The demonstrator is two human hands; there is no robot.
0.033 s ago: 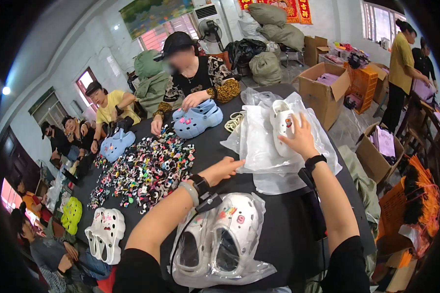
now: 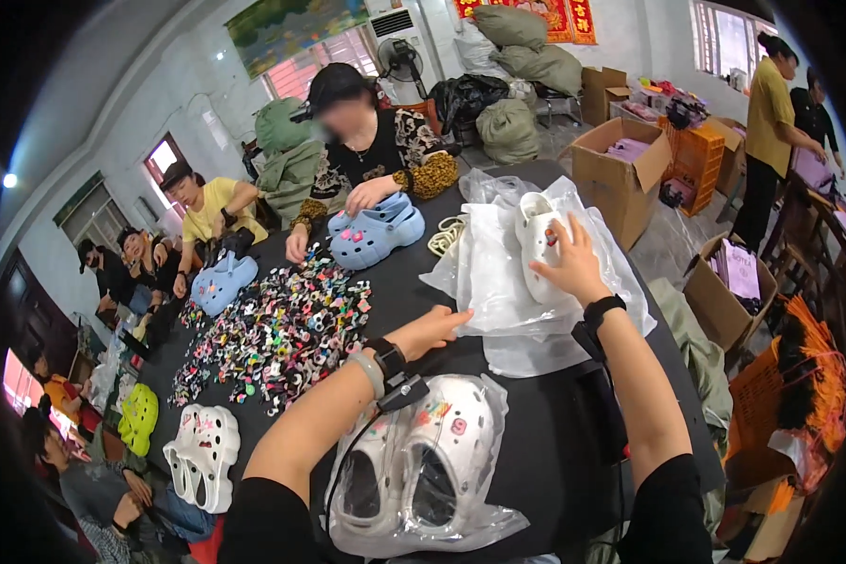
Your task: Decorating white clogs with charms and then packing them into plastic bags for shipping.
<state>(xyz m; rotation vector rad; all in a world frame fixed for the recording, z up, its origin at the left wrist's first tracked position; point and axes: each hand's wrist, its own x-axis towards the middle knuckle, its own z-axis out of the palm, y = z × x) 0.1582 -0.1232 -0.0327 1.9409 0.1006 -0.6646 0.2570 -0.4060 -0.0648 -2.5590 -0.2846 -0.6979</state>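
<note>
Right hand (image 2: 571, 266) lies palm down with fingers loosely spread on a white clog (image 2: 539, 246), which sits on a pile of clear plastic bags (image 2: 498, 282) on the black desk (image 2: 555, 423). A black wristband sits just behind this hand. Left hand (image 2: 432, 329) stretches flat, fingers pressed together and pointing toward the near edge of the plastic bags; its fingertips are at that edge, holding nothing. A black watch and a pale band wrap the wrist behind it.

Below the left forearm, close to the person's body, a pair of white clogs in a clear bag (image 2: 423, 470) rests on the desk. To the left of the left hand spreads a heap of small colourful shoe charms (image 2: 282, 334). Farther left, another pair of white clogs (image 2: 202, 456) lies near the desk edge.

Beyond the hands, across the desk, a seated person in black touches a pair of light blue clogs (image 2: 376, 233). An open cardboard box (image 2: 620, 179) stands on the floor beyond the right hand.
</note>
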